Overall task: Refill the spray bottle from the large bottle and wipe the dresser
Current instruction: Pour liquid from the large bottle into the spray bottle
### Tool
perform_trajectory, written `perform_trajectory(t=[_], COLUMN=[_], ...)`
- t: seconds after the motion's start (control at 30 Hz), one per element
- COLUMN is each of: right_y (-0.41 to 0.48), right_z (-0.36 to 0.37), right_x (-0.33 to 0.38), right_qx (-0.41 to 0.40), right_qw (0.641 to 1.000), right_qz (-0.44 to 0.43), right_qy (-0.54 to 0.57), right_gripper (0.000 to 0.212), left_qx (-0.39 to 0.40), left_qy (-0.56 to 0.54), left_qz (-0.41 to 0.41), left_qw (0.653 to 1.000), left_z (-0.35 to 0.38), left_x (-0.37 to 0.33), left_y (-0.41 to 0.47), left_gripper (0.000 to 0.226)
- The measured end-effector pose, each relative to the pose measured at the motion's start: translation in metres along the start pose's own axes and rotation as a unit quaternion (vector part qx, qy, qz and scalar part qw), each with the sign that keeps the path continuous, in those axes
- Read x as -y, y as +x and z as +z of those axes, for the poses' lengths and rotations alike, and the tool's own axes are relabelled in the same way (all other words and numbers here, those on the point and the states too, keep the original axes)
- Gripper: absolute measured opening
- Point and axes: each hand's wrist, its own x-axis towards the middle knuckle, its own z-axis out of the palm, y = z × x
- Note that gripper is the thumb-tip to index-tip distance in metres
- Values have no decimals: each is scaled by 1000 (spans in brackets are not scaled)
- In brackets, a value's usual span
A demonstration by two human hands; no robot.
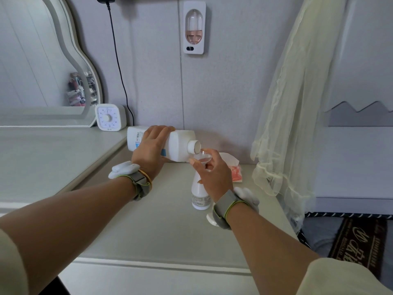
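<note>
Left grip (152,145) wraps over the middle of the large bottle (180,145), fingers curled round its body, and holds it tipped almost flat so the open mouth hangs just above the funnel (204,157). Right grip (212,173) pinches the funnel's rim between thumb and fingers, most likely to keep it seated and the light bottle below from tipping while liquid goes in. I cannot make out a stream, so how full it is stays unclear.

That funnel sits in the neck of the spray bottle (198,198), which stands upright on the lower counter (159,231), near its right side and directly under the large bottle's mouth. Its spray head is off; the white round piece (210,219) lying just beside its base, half hidden by the right wrist, may be that head or a cap.

A pink-and-white packet (236,174) lies behind the right grip by the wall, possibly wipes kept for the wiping step, which I judge has not started.

Counted: two bottles, one funnel, one loose white piece and one packet. On the higher counter to the left stand one timer (108,120) and one mirror (42,60), and one dispenser (194,28) is on the wall.
</note>
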Motion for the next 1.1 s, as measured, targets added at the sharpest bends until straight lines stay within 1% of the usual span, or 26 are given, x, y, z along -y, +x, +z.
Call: perform_trajectory(t=[1.1], right_y=[-1], right_z=[0], right_x=[0], right_qx=[0], right_qw=[1000], right_qz=[-4], right_qy=[-5], right_gripper=[45], left_qx=[-5], left_qy=[11], left_qz=[-10], left_qw=[1000], left_z=[3], left_x=[0], left_y=[-2], left_gripper=[78])
